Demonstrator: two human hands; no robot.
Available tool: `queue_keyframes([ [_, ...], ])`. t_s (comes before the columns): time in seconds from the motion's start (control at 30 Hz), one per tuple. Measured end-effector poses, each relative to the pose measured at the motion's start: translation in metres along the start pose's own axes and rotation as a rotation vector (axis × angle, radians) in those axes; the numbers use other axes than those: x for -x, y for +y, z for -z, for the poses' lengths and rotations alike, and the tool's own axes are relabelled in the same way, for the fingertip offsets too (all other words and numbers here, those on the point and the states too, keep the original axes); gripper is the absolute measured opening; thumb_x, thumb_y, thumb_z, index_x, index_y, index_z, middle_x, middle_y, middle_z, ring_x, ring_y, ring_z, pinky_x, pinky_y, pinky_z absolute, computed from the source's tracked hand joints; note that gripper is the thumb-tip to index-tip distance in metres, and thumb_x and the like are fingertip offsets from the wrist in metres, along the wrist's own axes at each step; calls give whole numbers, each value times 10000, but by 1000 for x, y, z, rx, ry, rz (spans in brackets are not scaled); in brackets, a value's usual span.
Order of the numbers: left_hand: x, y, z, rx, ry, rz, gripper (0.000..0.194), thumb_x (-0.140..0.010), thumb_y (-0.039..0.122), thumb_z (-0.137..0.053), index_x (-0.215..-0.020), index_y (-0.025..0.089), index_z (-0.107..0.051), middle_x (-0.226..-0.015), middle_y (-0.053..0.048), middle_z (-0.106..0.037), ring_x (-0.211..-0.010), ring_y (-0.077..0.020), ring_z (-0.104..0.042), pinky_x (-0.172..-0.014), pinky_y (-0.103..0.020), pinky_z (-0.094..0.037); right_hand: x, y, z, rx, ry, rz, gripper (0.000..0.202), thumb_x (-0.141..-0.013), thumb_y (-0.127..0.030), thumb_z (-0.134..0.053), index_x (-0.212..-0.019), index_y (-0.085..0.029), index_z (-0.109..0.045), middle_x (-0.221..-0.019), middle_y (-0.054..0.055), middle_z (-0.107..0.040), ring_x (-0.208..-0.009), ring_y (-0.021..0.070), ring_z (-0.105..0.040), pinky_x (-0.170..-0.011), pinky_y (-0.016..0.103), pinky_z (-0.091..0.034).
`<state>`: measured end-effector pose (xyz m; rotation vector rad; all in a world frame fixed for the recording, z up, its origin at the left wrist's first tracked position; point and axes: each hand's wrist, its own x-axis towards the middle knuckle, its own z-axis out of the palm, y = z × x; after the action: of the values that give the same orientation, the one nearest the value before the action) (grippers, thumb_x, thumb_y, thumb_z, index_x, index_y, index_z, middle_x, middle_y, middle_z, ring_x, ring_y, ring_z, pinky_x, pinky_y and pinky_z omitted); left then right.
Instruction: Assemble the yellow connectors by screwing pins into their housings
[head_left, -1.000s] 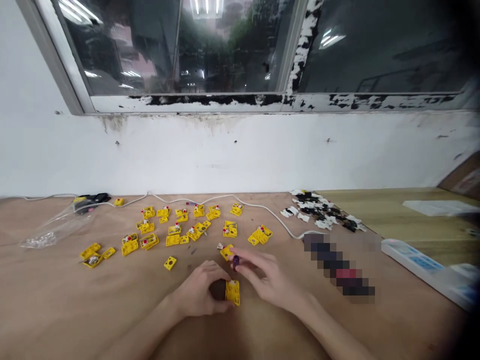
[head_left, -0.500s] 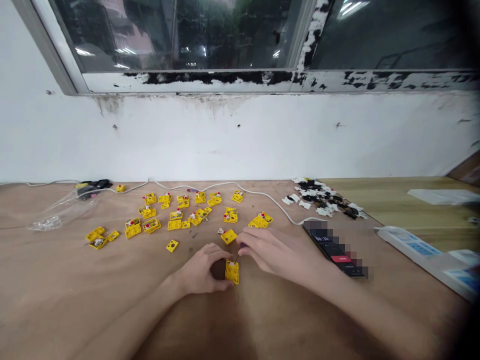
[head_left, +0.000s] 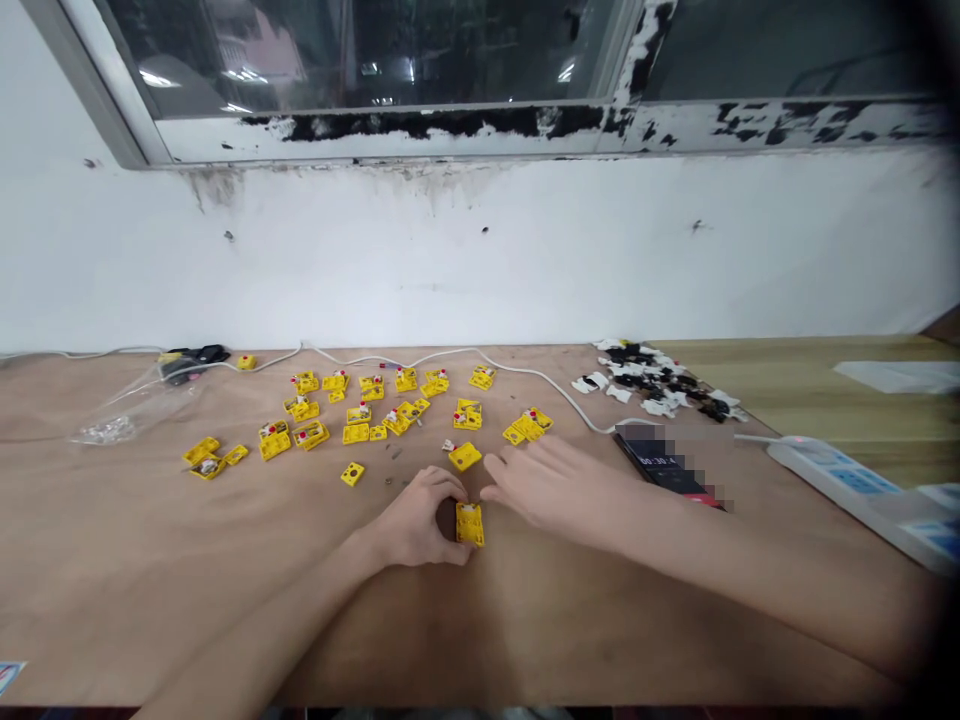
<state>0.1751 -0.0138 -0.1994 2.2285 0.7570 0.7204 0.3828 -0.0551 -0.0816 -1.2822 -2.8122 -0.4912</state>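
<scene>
My left hand [head_left: 424, 520] curls round a small open yellow plastic case [head_left: 470, 524], thumb at its near edge and fingers at its far edge. The case lies on the table with its hollow inside facing up, a pale part at its far end. My right hand [head_left: 536, 480] hovers just right of the case, thumb and forefinger apart with nothing visible between them; its palm is hidden. Just beyond the hands lie a yellow cover [head_left: 465, 456] and a small white part with red [head_left: 448, 445]. Another yellow cover with holes [head_left: 352, 474] rests to the left.
Several opened yellow cases [head_left: 360, 415] with red-and-white parts spread across the table's far half. A white cable [head_left: 540, 385] runs behind them. At right are a pile of black and white pieces [head_left: 660, 380], a phone [head_left: 667, 470] and a power strip [head_left: 847, 480]; a clear bag [head_left: 127, 415] lies left.
My right thumb and forefinger have parted, and the purple-handled tool seen between them earlier no longer shows. My left hand stays on the yellow case. The whole view has shifted slightly.
</scene>
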Motion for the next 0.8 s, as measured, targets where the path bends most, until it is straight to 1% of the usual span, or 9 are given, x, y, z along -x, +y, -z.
queue_keyframes([
  [0.1, 2, 0, 0, 121, 70, 123, 446, -622, 235, -793, -1018, 198, -590, -957, -23, -678, -865, -190, -624, -803, -313, -506, 15, 17, 6, -133, 10, -47, 181, -985, -285, -557, -862, -190, -649, -783, 54, -677, -619, 200, -626, -569, 313, -370],
  [0.2, 2, -1, 1, 411, 139, 226, 408, -723, 225, -731, -1037, 205, -471, -857, 16, -663, -702, -122, -614, -640, -222, -475, 23, 29, 6, -360, 53, -165, 172, -1006, -313, -510, -962, -233, -656, -881, 35, -704, -718, 204, -660, -608, 298, -427],
  [0.27, 0, -2, 4, 564, 218, 256, 426, -736, 233, -742, -1032, 205, -437, -882, 6, -666, -703, -111, -624, -622, -199, -473, 25, 29, -3, -529, 157, -280, 171, -997, -347, -516, -1018, -242, -650, -938, 30, -723, -772, 200, -674, -652, 292, -473],
  [0.33, -1, -1, 8, 601, 291, 256, 448, -720, 242, -773, -1048, 191, -472, -897, -9, -663, -740, -119, -635, -642, -202, -490, 25, 21, -21, -690, 251, -377, 192, -975, -388, -546, -1007, -226, -645, -909, 26, -726, -742, 184, -667, -635, 276, -490],
  [0.43, -1, 1, 16, 559, 279, 255, 343, -753, 293, -749, -1029, 162, -592, -918, -20, -630, -650, -92, -602, -597, -210, -497, 21, 0, -53, -922, 267, -431, 303, -1025, -404, -439, -969, -193, -648, -698, 2, -671, -605, 149, -613, -556, 240, -463],
  [0.5, 1, 2, 19, 560, 245, 281, 235, -813, 338, -678, -957, 160, -625, -937, -17, -596, -557, -63, -554, -523, -210, -482, 19, -14, -71, -1011, 326, -438, 314, -1031, -397, -430, -1031, -182, -659, -870, 43, -727, -790, 171, -675, -697, 255, -514],
  [0.57, 3, 3, 20, 548, 231, 297, 180, -855, 344, -612, -888, 168, -597, -910, -5, -571, -524, -57, -520, -477, -204, -458, 18, -25, -84, -1036, 359, -428, 303, -1023, -388, -451, -1031, -179, -670, -944, 59, -740, -849, 183, -687, -751, 267, -518],
  [0.7, 3, 8, 23, 297, 280, 219, 108, -838, 268, -603, -817, 176, -552, -811, 4, -574, -656, -104, -527, -600, -218, -452, 24, -33, -95, -991, 355, -377, 286, -1006, -366, -479, -1011, -168, -685, -790, 38, -714, -642, 148, -635, -598, 242, -472],
  [0.8, 3, 10, 26, 136, 317, 167, 224, -783, 337, -700, -776, 175, -546, -740, 14, -578, -719, -128, -505, -690, -241, -420, 28, -34, -94, -967, 394, -350, 285, -999, -349, -479, -1001, -157, -690, -727, 33, -689, -553, 126, -582, -535, 233, -446],
])
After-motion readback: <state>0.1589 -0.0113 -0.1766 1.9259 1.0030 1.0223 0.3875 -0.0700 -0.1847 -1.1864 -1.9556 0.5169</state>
